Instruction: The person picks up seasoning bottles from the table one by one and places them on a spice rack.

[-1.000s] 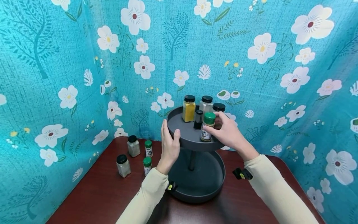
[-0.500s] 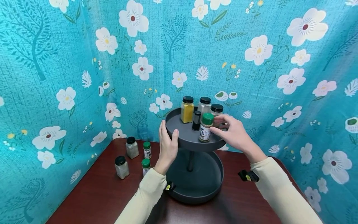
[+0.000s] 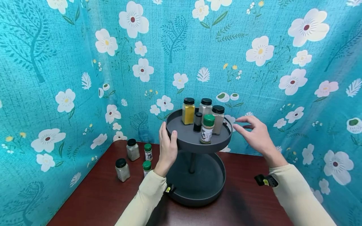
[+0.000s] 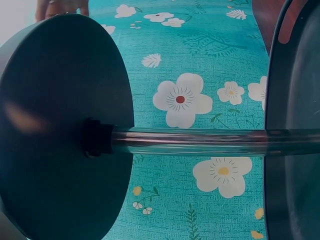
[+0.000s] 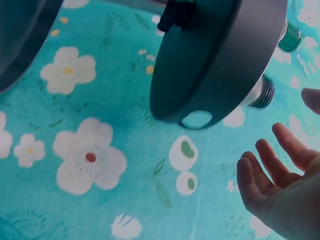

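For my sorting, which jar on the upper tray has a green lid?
The front jar with the printed label; it alone up there has one.

The two-tier stand (image 3: 209, 148) is dark grey and upright, a central post (image 3: 192, 163) joining its round, rimmed trays. On the upper tier, near the front rim, a green-capped spice shaker (image 3: 206, 133) stands upright, its printed white label facing forward. Behind it stand three clear, black-lidded jars: one of yellow powder (image 3: 188, 113), a pale one (image 3: 205, 109) at the back, a beige one (image 3: 217, 122) at right. A small black-capped bottle (image 3: 197, 122), its lower part black, stands between shaker and yellow jar.
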`<state>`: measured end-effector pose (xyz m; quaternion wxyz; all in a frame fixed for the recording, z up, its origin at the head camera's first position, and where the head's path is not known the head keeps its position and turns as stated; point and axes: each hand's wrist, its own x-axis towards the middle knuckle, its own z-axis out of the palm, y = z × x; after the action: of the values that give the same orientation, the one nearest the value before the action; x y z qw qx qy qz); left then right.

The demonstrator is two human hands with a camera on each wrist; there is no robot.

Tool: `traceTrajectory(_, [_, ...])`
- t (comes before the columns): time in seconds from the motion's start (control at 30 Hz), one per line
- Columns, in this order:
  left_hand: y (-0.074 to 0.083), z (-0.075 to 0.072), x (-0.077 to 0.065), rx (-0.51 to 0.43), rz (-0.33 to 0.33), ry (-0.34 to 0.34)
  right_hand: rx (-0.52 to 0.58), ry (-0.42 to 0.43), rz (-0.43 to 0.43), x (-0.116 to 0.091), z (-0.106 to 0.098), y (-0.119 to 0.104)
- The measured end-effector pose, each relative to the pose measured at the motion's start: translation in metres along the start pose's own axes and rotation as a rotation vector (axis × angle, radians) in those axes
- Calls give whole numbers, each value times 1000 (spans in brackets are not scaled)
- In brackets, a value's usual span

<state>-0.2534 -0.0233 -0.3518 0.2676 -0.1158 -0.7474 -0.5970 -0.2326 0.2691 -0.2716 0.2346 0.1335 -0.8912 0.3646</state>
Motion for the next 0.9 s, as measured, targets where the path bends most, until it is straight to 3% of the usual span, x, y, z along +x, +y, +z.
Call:
traceTrajectory(0.13, [-2,-4,1,-20,-8,-15,-24,17,49,-5,-6,15])
traceTrajectory(0.53, [-17,-24,0,-23,-55,-49,-81,-49,134,-26,-2,57])
traceTrajectory(0.7, [-21,-34,-4,42,-107,-69,-107,-86,153,-35,1,70])
traceTrajectory(0.9, [-32,-44,-9,199,-142,-162,-120,-121,159,-46,10,87])
